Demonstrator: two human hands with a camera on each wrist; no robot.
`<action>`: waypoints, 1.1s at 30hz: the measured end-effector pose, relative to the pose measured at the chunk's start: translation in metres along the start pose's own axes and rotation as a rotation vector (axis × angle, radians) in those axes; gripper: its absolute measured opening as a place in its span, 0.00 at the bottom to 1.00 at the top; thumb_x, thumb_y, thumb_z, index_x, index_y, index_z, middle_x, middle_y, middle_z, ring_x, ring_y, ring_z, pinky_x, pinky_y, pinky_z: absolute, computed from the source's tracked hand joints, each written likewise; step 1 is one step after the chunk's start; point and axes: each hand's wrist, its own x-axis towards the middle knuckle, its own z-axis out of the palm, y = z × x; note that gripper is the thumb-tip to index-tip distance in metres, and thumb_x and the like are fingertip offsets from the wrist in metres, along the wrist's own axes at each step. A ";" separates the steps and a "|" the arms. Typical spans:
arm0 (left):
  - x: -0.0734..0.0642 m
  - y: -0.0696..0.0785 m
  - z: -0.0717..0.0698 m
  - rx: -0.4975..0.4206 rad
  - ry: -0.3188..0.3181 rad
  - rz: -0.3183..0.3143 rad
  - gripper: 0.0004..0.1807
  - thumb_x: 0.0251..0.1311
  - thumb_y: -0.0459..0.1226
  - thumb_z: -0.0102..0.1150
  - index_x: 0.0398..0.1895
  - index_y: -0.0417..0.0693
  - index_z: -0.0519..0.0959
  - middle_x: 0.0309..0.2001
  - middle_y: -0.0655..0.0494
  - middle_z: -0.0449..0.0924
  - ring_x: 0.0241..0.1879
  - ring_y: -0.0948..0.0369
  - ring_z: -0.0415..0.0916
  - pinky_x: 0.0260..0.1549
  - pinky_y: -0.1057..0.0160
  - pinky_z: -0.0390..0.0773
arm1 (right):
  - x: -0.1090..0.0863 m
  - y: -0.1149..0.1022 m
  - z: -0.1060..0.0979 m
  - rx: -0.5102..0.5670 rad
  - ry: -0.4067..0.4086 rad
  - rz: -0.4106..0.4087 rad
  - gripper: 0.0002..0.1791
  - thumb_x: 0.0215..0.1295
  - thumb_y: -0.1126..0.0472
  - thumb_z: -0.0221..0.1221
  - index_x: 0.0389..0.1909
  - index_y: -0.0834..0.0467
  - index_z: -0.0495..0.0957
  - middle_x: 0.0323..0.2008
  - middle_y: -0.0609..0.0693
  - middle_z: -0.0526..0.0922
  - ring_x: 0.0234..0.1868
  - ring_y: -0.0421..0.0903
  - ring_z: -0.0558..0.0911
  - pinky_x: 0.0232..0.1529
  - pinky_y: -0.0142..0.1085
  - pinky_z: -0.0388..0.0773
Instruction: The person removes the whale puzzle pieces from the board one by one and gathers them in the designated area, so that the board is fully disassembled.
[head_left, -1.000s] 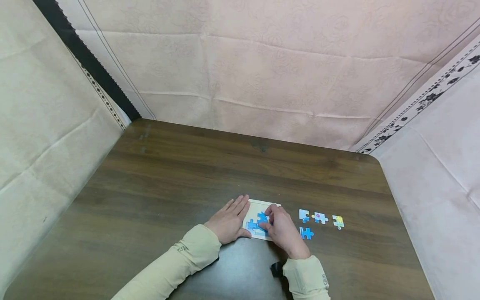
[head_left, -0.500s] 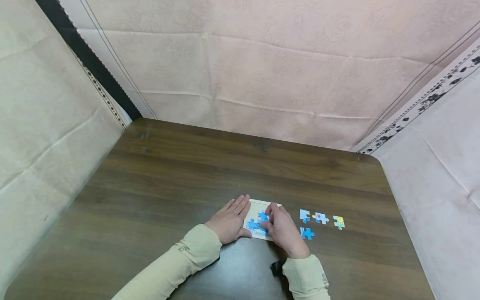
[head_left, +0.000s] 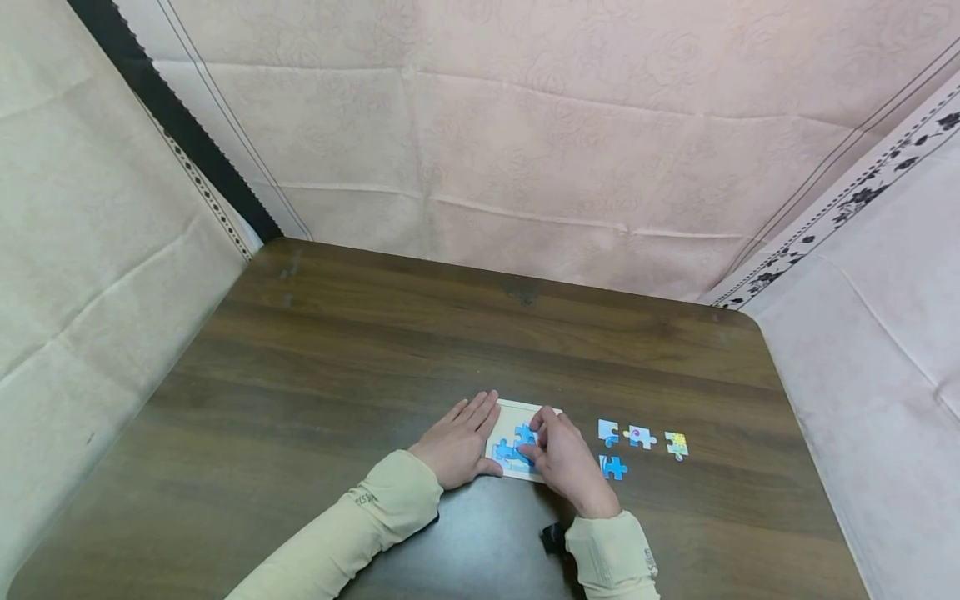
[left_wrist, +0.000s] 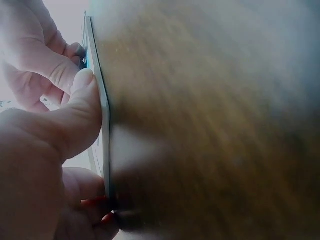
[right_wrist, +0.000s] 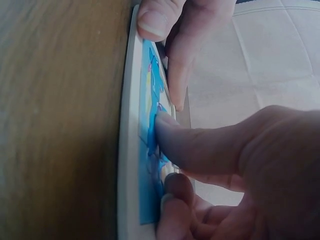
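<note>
A white-framed jigsaw tray (head_left: pixel 513 411) lies on the table, partly covered by both hands. My left hand (head_left: pixel 459 442) rests along its left side, fingers extended and thumb on the near edge. In the left wrist view the thumb (left_wrist: pixel 82 95) presses on the rim. My right hand (head_left: pixel 564 462) bends over the tray's right half, pinching a blue puzzle piece (head_left: pixel 522 435) between thumb and curled fingers; the hand hides part of it. Beside it in the tray sits another blue puzzle piece (head_left: pixel 502 451). The right wrist view shows the right thumb (right_wrist: pixel 175 137) against the blue piece.
Right of the tray lie several loose puzzle pieces: a pale blue one (head_left: pixel 607 431), a pink-marked one (head_left: pixel 640 437), a yellow one (head_left: pixel 677 444) and a blue one (head_left: pixel 613 467). The brown wooden table (head_left: pixel 390 333) is bounded by pale cloth walls (head_left: pixel 525 150).
</note>
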 end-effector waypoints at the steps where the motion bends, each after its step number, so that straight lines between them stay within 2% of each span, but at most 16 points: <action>1: 0.000 0.000 0.000 -0.003 -0.001 -0.001 0.51 0.60 0.67 0.47 0.77 0.43 0.50 0.78 0.50 0.39 0.76 0.54 0.37 0.72 0.53 0.45 | 0.000 0.000 0.000 0.001 -0.001 -0.001 0.17 0.59 0.61 0.68 0.45 0.55 0.71 0.32 0.50 0.71 0.31 0.46 0.73 0.35 0.35 0.79; 10: 0.001 -0.001 0.000 -0.016 0.001 -0.003 0.52 0.60 0.67 0.48 0.77 0.44 0.50 0.78 0.50 0.39 0.76 0.55 0.37 0.72 0.53 0.45 | -0.001 0.000 0.000 0.006 -0.002 -0.007 0.18 0.60 0.61 0.67 0.45 0.55 0.70 0.33 0.50 0.71 0.30 0.46 0.73 0.32 0.34 0.77; 14: 0.000 -0.001 -0.001 -0.028 0.000 0.005 0.51 0.61 0.66 0.48 0.77 0.44 0.51 0.78 0.50 0.40 0.76 0.55 0.37 0.72 0.53 0.46 | -0.002 0.000 -0.001 0.013 0.004 -0.012 0.18 0.59 0.62 0.68 0.45 0.55 0.70 0.33 0.50 0.71 0.30 0.45 0.73 0.33 0.35 0.78; 21: -0.001 -0.002 -0.002 0.000 0.014 0.012 0.43 0.68 0.61 0.44 0.76 0.44 0.52 0.78 0.50 0.41 0.76 0.55 0.39 0.72 0.54 0.47 | -0.003 0.000 0.000 0.021 0.006 -0.007 0.18 0.59 0.63 0.68 0.45 0.55 0.71 0.33 0.51 0.72 0.29 0.46 0.73 0.34 0.35 0.79; 33: 0.000 -0.002 -0.003 0.010 0.006 0.014 0.43 0.68 0.60 0.44 0.76 0.44 0.52 0.78 0.50 0.41 0.76 0.55 0.39 0.72 0.53 0.48 | -0.004 -0.001 0.002 0.046 0.021 0.026 0.18 0.59 0.64 0.68 0.45 0.54 0.70 0.32 0.50 0.73 0.30 0.46 0.74 0.38 0.36 0.82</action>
